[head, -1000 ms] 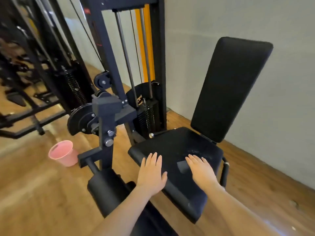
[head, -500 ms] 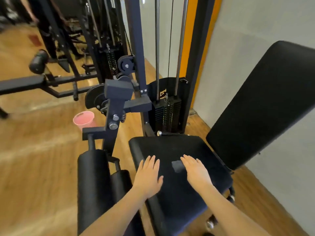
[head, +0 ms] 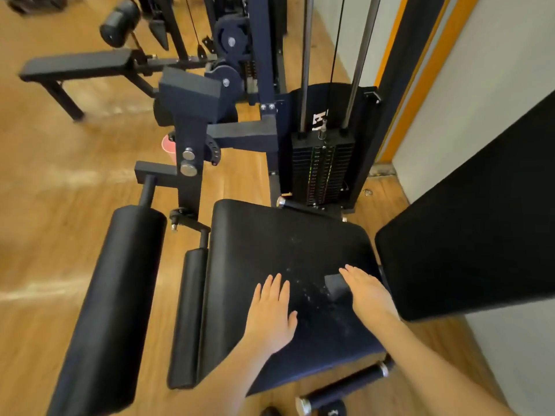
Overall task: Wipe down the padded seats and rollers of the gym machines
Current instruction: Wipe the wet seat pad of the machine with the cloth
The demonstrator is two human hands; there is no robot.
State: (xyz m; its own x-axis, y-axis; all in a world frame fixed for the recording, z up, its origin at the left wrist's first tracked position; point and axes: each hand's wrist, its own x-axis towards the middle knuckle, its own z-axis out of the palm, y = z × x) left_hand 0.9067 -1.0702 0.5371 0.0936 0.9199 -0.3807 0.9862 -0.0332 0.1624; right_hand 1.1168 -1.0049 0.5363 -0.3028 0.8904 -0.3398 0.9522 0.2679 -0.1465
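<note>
Pressing both hands flat on the black padded vinyl seat [head: 279,250].
Left hand [head: 271,313] rests spread with straight fingers; right hand [head: 368,292] flattens a small dark folded cloth [head: 335,285].

The pink cup [head: 167,144] on the floor shows only as a sliver, the rest hidden behind the machine's pivot arm [head: 188,136]. The dark cloth [head: 335,285] on the seat [head: 270,244] lies mostly under the right hand [head: 368,292], so its full shape cannot be told. The backrest [head: 468,223] is cut off by the right edge, the large roller [head: 114,295] by the bottom edge, and the far left corner is blurred.
</note>
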